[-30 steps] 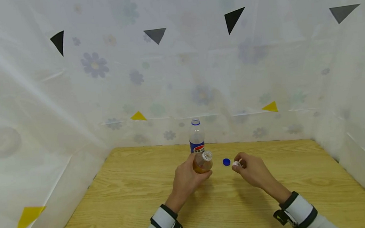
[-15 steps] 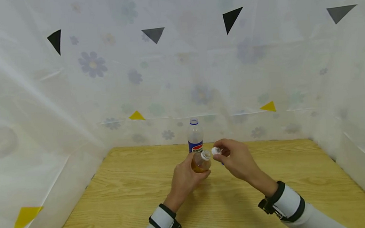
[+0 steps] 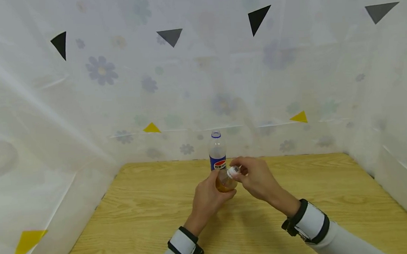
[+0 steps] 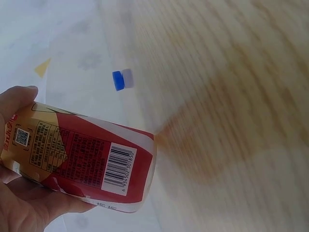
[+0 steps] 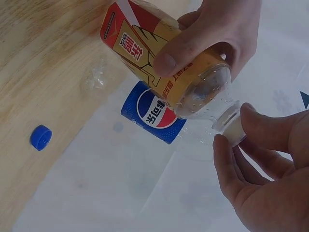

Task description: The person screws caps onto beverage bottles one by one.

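Observation:
My left hand is wrapped round a bottle of amber drink, its neck leaning toward the right hand. The bottle's red and yellow label faces the left wrist view, barcode showing. Thumb and fingers of my right hand pinch a white cap at the mouth of that bottle. Just behind stands a clear, uncapped bottle with a blue cola label and a blue ring at its neck.
A blue cap lies on the wooden table; in the head view the right hand hides it. White floral sheeting with coloured triangles walls the table at the back and sides.
My right hand has carried the white cap leftward from beside the blue cap to the mouth of the drink bottle. The left hand has kept its grip and barely moved.

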A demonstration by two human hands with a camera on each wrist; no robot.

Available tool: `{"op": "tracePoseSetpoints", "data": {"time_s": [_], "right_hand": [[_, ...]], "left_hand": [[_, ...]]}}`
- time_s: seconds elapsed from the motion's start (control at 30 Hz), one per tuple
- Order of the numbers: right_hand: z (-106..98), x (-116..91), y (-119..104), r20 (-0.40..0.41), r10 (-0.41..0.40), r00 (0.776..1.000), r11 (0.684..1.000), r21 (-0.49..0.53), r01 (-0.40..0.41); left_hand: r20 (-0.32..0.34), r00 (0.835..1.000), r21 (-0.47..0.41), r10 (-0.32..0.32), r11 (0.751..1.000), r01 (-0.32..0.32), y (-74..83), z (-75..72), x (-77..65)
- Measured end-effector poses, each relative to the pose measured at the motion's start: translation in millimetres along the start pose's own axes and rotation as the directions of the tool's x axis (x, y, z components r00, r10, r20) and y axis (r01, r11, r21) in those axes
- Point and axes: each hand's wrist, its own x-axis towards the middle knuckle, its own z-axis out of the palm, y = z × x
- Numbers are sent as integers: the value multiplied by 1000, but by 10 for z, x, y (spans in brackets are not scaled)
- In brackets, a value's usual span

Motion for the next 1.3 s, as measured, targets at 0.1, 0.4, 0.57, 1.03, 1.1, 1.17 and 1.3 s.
{"op": "tracePoseSetpoints", "data": {"time_s": [0.1, 0.4, 0.57, 1.03, 1.1, 1.17, 1.3], "right_hand": [[3, -5, -1, 8, 6, 1000, 1000, 0, -6], [20, -26, -11, -5, -14, 1000, 1000, 20, 14], [27, -48, -20, -19, -48, 999, 998, 37, 49], [5, -55, -19, -38, -75, 996, 997, 31, 76], [4, -49, -24, -33, -72, 997, 997, 37, 73], [9, -43, -30, -24, -61, 998, 997, 50, 63], [21, -39, -34, -12, -48, 999, 997, 53, 49]], "left_hand": [[-6, 1000, 3, 4, 1000, -4, 6, -3, -2], [1, 1000, -8, -1, 1000, 1, 20, -15, 4], [30, 999, -35, -26, 999, 27, 25, -29, 9], [70, 997, -52, -38, 998, 41, 19, -37, 33], [67, 997, -48, -37, 998, 40, 21, -45, 37], [60, 998, -47, -35, 998, 38, 20, -54, 40], [54, 998, -45, -35, 998, 37, 14, -63, 40]]}}
